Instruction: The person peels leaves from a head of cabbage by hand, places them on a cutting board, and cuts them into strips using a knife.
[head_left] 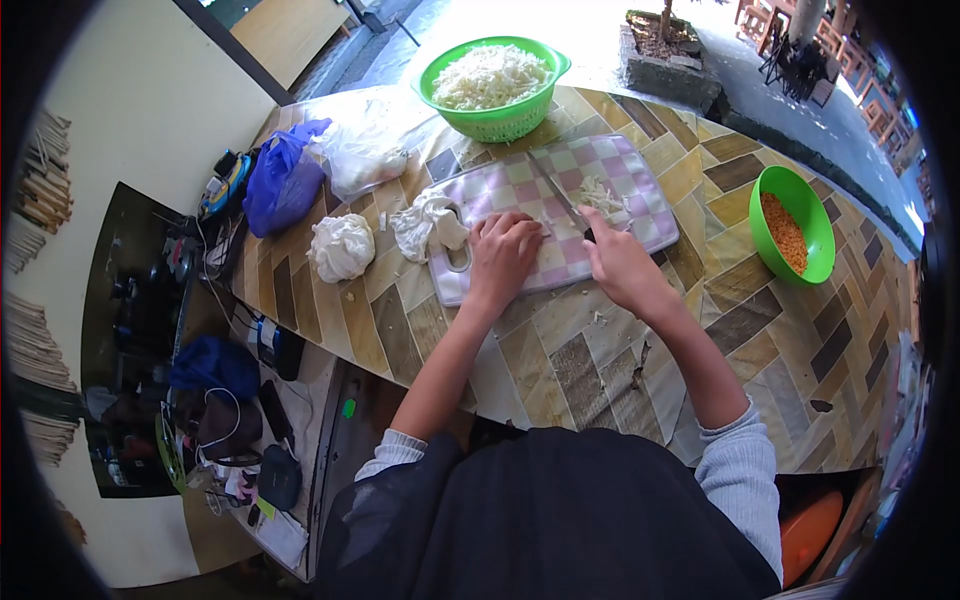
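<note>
My right hand (622, 262) is closed around the dark handle of a knife (556, 190), its blade pointing up and left over the cutting board (643, 205). The board is pink-and-white checkered, with a handle hole at its left end. My left hand (502, 250) rests on the board left of the knife, fingers bent and pressed down. Something pale shows at its fingertips, mostly hidden. Thin white shreds (597, 196) lie beyond the blade. A crumpled white, cloth-like piece (425, 226) overlaps the board's left end, and a white crumpled bundle (343, 247) sits farther left.
Behind the board stands a green basket (500, 122) heaped with white shreds. A green bowl (826, 240) of orange-brown crumbs is at the right. A blue plastic bag (285, 180) and a clear bag (362, 160) lie at the left. Below left, a shelf holds cables and pouches.
</note>
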